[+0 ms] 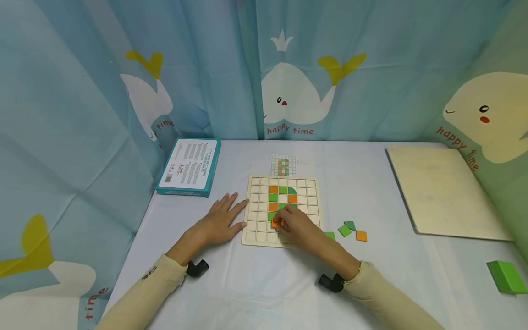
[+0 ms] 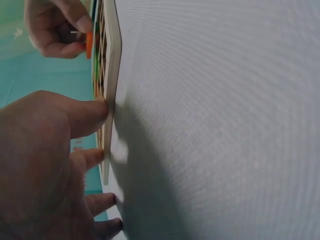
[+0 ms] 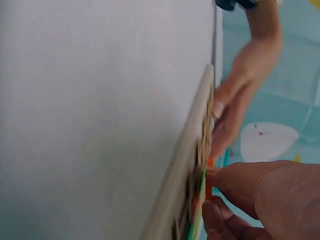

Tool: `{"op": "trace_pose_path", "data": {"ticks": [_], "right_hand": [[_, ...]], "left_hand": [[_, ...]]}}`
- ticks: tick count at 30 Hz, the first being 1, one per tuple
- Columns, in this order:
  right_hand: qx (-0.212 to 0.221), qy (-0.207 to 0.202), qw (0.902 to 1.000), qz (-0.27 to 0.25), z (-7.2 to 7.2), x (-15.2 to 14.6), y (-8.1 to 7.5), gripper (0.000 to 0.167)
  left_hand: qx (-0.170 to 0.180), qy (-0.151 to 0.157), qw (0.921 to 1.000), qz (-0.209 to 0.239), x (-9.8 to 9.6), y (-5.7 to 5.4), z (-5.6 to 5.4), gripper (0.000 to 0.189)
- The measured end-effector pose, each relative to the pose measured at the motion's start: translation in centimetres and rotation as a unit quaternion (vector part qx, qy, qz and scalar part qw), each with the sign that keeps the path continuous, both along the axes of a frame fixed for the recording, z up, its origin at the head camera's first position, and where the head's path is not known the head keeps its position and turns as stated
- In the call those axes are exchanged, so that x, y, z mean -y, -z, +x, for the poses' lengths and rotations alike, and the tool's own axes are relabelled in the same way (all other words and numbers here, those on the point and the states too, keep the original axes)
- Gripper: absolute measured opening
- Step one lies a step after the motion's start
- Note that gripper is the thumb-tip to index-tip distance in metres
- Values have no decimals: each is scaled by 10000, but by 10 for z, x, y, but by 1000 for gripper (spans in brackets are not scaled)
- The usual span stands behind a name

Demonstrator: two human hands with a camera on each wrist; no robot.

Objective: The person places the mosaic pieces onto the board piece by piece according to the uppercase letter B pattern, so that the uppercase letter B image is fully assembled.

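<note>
A wooden grid board (image 1: 255,236) lies on the table, with orange and green tiles set in its middle columns. My right hand (image 1: 298,227) pinches an orange square tile (image 1: 274,224) over the lower part of the pattern. In the left wrist view that orange tile (image 2: 89,45) stands on edge between thumb and fingers. My left hand (image 1: 220,222) lies spread at the board's left side, its thumb and index finger touching the edge. Behind the board is a small pattern card (image 1: 283,165). The right hand hides some of the lower cells.
Right of the board lie loose tiles: a green square (image 1: 344,230), a dark green rounded piece (image 1: 349,225), an orange square (image 1: 361,235) and another green one (image 1: 329,235). A teal box (image 1: 187,165), a wooden panel (image 1: 449,192) and a green block (image 1: 506,277) stand farther out.
</note>
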State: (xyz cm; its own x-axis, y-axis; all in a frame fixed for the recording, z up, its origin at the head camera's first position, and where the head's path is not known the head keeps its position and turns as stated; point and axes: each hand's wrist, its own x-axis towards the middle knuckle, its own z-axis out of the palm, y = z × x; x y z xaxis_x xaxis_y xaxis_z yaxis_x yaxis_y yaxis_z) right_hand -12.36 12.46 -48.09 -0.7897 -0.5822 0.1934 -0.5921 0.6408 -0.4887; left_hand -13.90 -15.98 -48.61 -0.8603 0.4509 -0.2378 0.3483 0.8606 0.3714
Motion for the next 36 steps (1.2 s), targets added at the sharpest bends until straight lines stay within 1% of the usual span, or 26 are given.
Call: {"op": "trace_pose_path", "data": {"ticks": [4, 5, 13, 18, 20, 23, 25, 27, 31, 33, 36], "right_hand": [[-424, -151, 9990, 32, 3, 8, 6, 13], [-473, -176, 9987, 36, 4, 9, 6, 13], [-599, -198, 9979, 120, 10, 9, 5, 14], [-578, -131, 9982, -8, 14, -1, 3, 15], [-501, -6, 9987, -15, 16, -11, 2, 17], [-329, 262, 9991, 110, 19, -30, -2, 21], [-108, 499, 9984, 223, 23, -45, -7, 23], [101, 806, 9960, 373, 27, -61, -12, 25], [321, 1388, 9874, 686, 36, -91, -19, 33], [341, 1489, 9853, 758, 41, -102, -19, 38], [438, 1406, 9868, 680, 47, -112, -15, 41]], "left_hand": [[-3, -12, 10000, 55, 0, 0, 0, 70], [-3, -16, 10000, 65, 0, 0, 1, 70], [-6, 8, 10000, -10, 0, 2, 0, 71], [-28, 1, 10000, -17, 0, 2, 1, 71], [-43, 0, 10000, -34, 0, 2, 1, 71], [-32, -9, 10000, -70, 0, 2, 1, 71], [-27, -18, 10000, -57, -1, 1, 1, 71], [-40, -10, 10000, -84, 0, 1, 1, 71], [-70, 24, 10000, -55, 0, 2, 1, 71], [-56, 25, 10000, -71, 0, 2, 0, 71], [-19, 15, 10000, -85, -1, 2, 0, 71]]}}
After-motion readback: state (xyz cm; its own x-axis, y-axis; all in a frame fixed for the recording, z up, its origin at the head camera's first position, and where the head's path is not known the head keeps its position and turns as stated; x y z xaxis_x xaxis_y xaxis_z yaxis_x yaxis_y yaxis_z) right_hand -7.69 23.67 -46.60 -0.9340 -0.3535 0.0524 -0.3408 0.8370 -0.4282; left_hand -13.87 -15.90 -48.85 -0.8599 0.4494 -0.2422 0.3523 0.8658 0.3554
